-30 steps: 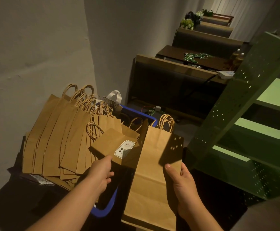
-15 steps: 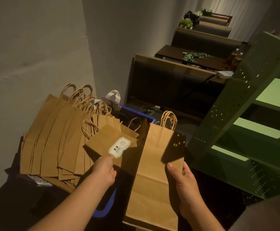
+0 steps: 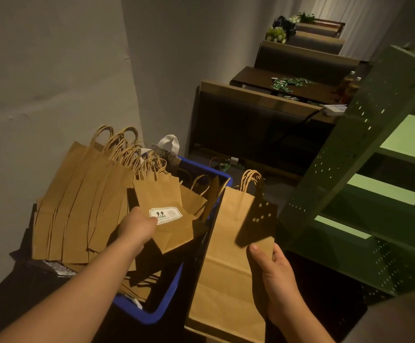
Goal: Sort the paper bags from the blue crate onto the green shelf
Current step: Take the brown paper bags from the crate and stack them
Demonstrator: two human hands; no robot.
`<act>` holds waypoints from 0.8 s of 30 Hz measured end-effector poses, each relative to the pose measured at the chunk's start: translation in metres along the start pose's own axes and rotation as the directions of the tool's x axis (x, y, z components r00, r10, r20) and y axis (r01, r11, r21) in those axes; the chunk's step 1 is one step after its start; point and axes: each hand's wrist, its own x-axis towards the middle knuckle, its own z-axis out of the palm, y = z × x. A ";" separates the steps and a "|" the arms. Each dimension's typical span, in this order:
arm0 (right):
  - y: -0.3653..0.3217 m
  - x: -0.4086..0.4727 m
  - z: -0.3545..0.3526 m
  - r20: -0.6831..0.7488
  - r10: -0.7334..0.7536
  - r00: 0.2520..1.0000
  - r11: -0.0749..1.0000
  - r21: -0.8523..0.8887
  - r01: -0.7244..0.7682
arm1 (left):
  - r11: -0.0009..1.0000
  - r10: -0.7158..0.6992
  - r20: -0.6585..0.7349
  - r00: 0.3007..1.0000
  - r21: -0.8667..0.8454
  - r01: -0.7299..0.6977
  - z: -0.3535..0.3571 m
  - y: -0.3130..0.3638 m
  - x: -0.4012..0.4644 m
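Scene dim overall, warm cast. Light enters from the right: shelf boards lit pale green, bays between them dark. Perforated shelf side throws dotted light spots inside a dark shadow on the large bag held by the right hand. Left hand and its small bag moderately lit; crate interior and floor below near black. Wall evenly grey, no glare. Wide-angle bending at edges tilts the shelf. Far booths soft, slight noise
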 end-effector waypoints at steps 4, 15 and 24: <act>-0.001 -0.001 0.000 -0.016 0.008 1.000 1.000 -0.019 -0.008 | 1.000 0.023 -0.020 1.000 0.009 -0.022 0.006 0.002 -0.002; -0.006 -0.004 -0.001 -0.044 0.018 0.999 1.000 -0.014 -0.019 | 0.413 -0.209 0.632 0.746 -0.635 0.653 0.000 0.020 0.012; -0.001 -0.001 -0.003 -0.080 0.032 0.996 0.998 -0.043 -0.036 | 0.486 -0.048 0.461 0.886 -0.764 0.424 -0.003 0.008 0.003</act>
